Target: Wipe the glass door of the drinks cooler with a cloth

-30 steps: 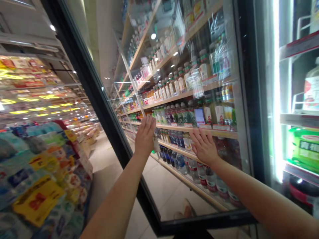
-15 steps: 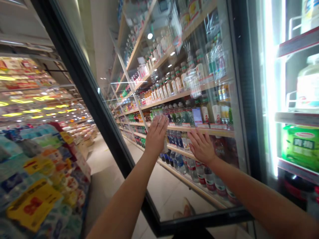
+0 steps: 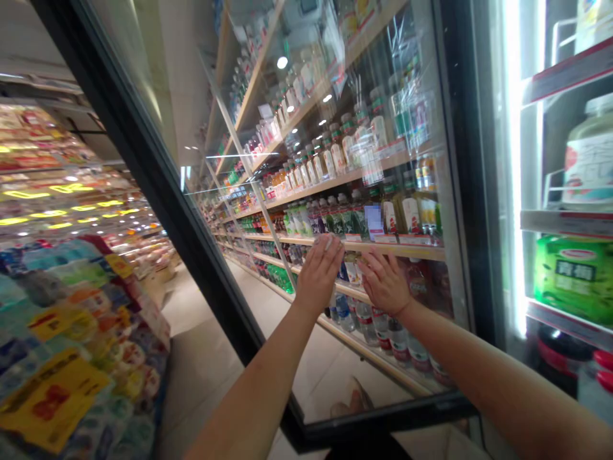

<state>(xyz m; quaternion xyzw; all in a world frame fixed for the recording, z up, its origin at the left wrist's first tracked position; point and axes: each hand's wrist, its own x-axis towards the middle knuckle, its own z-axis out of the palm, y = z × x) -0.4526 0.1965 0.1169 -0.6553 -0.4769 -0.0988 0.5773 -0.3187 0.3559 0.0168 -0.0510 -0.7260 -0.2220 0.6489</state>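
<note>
Both my hands press flat on the glass of an open cooler door (image 3: 201, 249) with a black frame. My left hand (image 3: 318, 271) has its fingers stretched out and held together against the pane. Close beside it on the right, my right hand (image 3: 385, 281) lies open on the glass with fingers spread. Neither hand holds anything. The glass reflects long store shelves of bottled drinks (image 3: 335, 217).
On the right the lit cooler interior shows shelves (image 3: 565, 220) with a white jug (image 3: 589, 160), a green package (image 3: 575, 275) and red-capped bottles (image 3: 601, 367) below. A stack of colourful packaged goods (image 3: 71, 345) stands at the left beside a tiled aisle (image 3: 201, 364).
My left hand has slid right along the glass toward my right hand. The door frame has shifted left in view.
</note>
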